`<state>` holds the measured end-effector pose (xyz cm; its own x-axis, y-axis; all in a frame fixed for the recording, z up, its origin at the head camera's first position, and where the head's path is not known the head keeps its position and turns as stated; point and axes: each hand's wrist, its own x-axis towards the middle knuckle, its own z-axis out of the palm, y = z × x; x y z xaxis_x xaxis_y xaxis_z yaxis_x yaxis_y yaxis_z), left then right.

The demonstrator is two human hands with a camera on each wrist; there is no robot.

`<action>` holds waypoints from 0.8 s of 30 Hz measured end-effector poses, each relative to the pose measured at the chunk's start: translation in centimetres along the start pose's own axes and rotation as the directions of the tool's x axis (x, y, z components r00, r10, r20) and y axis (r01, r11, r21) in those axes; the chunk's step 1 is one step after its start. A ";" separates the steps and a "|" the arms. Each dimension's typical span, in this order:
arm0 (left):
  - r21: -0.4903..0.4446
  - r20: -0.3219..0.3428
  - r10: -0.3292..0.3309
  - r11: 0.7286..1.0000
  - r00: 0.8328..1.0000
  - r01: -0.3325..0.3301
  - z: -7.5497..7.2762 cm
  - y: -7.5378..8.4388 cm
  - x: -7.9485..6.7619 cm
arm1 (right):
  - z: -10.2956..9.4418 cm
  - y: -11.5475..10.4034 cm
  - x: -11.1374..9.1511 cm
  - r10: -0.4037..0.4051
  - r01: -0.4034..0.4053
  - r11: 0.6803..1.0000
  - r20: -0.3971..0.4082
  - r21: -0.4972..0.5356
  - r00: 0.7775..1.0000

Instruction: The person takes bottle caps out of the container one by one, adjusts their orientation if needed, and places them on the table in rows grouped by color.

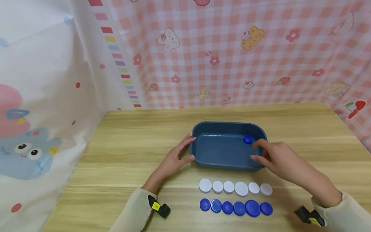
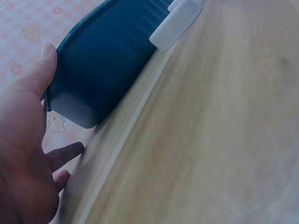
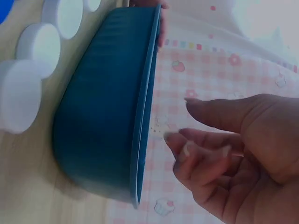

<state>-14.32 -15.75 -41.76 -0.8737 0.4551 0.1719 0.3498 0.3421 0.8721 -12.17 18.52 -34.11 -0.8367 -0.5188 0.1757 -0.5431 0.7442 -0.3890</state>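
A dark blue oblong basin (image 1: 223, 151) sits on the wooden table. One blue bottle cap (image 1: 247, 139) lies in it, near the back right corner. My left hand (image 1: 174, 159) rests against the basin's left end, its fingers extended and spread; in the left wrist view, the thumb (image 2: 46, 60) touches the rim. Over the basin's right end hovers my right hand (image 1: 278, 159), thumb and index finger apart with nothing between them. The right wrist view shows this hand (image 3: 238, 149) beside the rim, its other fingers loosely bent.
In front of the basin runs a row of several white bottle caps (image 1: 228, 187). Nearer still is a row of several blue bottle caps (image 1: 239, 208), of differing sizes. A pink checked cloth (image 1: 191, 64) hangs behind the wooden table (image 1: 130, 138), and a white printed cloth (image 1: 52, 96) hangs at left.
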 end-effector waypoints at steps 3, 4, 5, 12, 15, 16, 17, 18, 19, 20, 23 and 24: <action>-0.005 -0.001 0.000 1.000 1.000 0.000 0.2 -0.1 0.0 | 0.2 0.0 1.0 0.005 -0.005 1.000 -0.005 -0.019 1.000; -0.006 -0.003 -0.004 1.000 1.000 0.004 0.2 -0.1 0.0 | 0.3 0.0 1.4 0.009 -0.009 1.000 -0.001 -0.022 1.000; -0.005 -0.006 -0.006 1.000 1.000 0.006 0.2 -0.1 0.0 | 0.4 0.0 1.8 0.013 -0.013 1.000 0.002 -0.025 1.000; -0.005 -0.006 -0.021 1.000 1.000 0.021 0.1 0.3 0.0 | 1.9 1.7 4.2 0.088 -0.086 0.994 0.040 -0.063 0.995; -0.007 -0.007 -0.028 1.000 1.000 0.028 0.1 0.3 -0.1 | 2.8 2.3 5.0 0.141 -0.134 0.987 0.069 -0.093 0.988; -0.007 -0.007 -0.028 1.000 1.000 0.028 0.1 0.3 -0.1 | 3.0 2.4 5.2 0.155 -0.147 0.984 0.079 -0.101 0.985; -0.006 -0.007 -0.026 1.000 1.000 0.026 0.1 0.3 -0.1 | 3.2 2.4 5.4 0.170 -0.159 0.981 0.094 -0.109 0.981; -0.006 -0.008 -0.025 1.000 1.000 0.025 0.1 0.3 -0.1 | 3.4 2.5 5.6 0.183 -0.171 0.978 0.108 -0.116 0.977; -0.005 -0.007 -0.026 1.000 1.000 0.026 0.1 0.3 -0.1 | 3.5 2.5 5.8 0.199 -0.184 0.975 0.123 -0.124 0.972; -0.004 -0.008 -0.024 1.000 1.000 0.024 0.1 0.3 -0.1 | 3.6 2.4 6.0 0.214 -0.197 0.972 0.133 -0.132 0.968; -0.001 -0.008 -0.024 1.000 1.000 0.024 0.1 0.3 -0.1 | 3.9 2.3 6.4 0.285 -0.258 0.953 0.181 -0.158 0.941; -0.001 -0.007 -0.027 1.000 1.000 0.027 0.1 0.4 -0.1 | 4.1 2.3 6.6 0.309 -0.280 0.946 0.195 -0.163 0.931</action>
<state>-14.09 -15.56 -41.52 -0.8851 0.4398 0.1520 0.3262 0.3535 0.8767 -18.66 15.10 -37.55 -0.9329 -0.3347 -0.1327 -0.2910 0.9180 -0.2696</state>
